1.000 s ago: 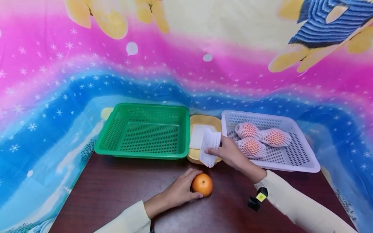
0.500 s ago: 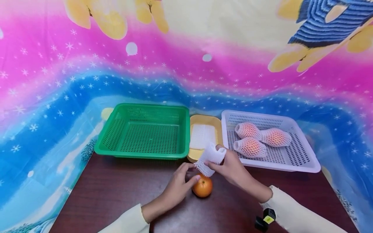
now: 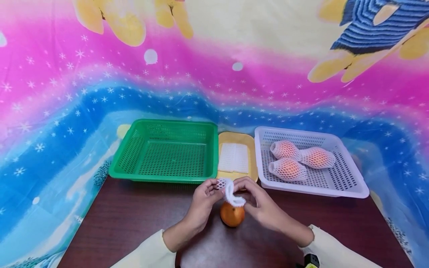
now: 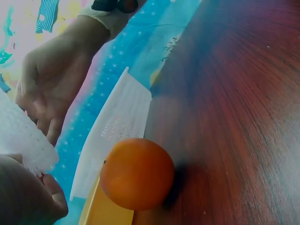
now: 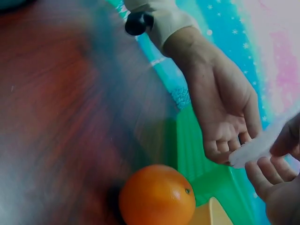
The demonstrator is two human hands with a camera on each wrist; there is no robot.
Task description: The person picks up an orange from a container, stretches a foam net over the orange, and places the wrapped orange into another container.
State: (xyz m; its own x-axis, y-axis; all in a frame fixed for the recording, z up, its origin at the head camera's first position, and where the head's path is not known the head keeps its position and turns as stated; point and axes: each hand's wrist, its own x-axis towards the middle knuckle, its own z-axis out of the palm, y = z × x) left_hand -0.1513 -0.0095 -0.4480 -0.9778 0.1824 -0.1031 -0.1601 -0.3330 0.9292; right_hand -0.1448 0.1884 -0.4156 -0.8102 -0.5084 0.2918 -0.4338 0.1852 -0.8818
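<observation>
A white foam net sleeve (image 3: 229,192) is held up between both hands, its mouth pulled apart. My left hand (image 3: 198,205) pinches its left end between thumb and fingers. At the sleeve's other side, my right hand (image 3: 266,208) grips the edge, with some fingertips hidden behind the foam. Just below the sleeve an orange (image 3: 232,216) sits on the table, touched by neither hand. Its stem end shows in the right wrist view, where the orange (image 5: 157,197) stands apart from the fingers. The left wrist view shows the foam sleeve (image 4: 23,136) between the two hands.
A green basket (image 3: 164,178) stands at the back left of the dark wooden table (image 3: 134,216). Beside it, a yellow tray (image 3: 251,145) holds flat foam sleeves (image 3: 233,158). The white basket (image 3: 348,163) on the right contains three net-wrapped fruits (image 3: 288,169).
My left hand has let go of the orange and taken hold of the foam sleeve. The right hand has brought the sleeve from the tray toward me, above the orange, and its mouth has been spread.
</observation>
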